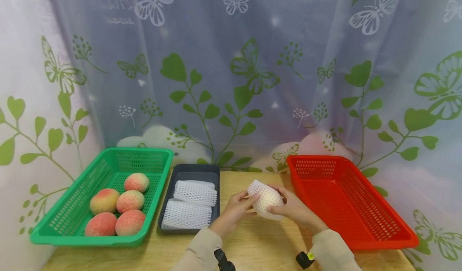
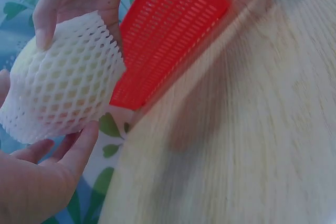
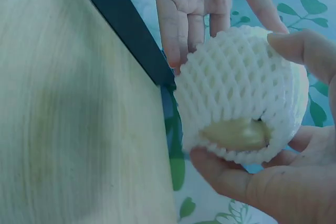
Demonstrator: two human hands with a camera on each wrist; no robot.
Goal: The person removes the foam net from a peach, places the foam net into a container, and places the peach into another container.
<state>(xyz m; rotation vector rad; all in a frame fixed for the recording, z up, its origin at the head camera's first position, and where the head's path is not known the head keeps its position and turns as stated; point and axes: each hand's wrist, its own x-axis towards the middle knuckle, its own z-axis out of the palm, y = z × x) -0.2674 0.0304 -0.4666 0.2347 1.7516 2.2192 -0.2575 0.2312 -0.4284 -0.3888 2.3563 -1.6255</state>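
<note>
A peach in a white foam net sleeve (image 1: 268, 199) is held above the table between both hands. Pale yellow skin shows through an opening in the mesh in the right wrist view, and a faint red tint in the left wrist view. The right hand (image 1: 297, 211) grips the netted peach (image 3: 239, 90) from the right, thumb on the near side and fingers round the far side. From the left, the left hand (image 1: 234, 211) holds the sleeve's end between thumb and fingers; its fingers (image 3: 195, 30) look fairly straight in the right wrist view.
On the left stands a green basket (image 1: 159, 191) with several peaches (image 1: 130, 201). Beside it a dark tray (image 1: 162, 223) holds flat foam net sleeves (image 1: 187, 213). To the right is a red basket (image 1: 332, 199). A patterned curtain (image 1: 223, 82) hangs behind the wooden table (image 1: 260, 247).
</note>
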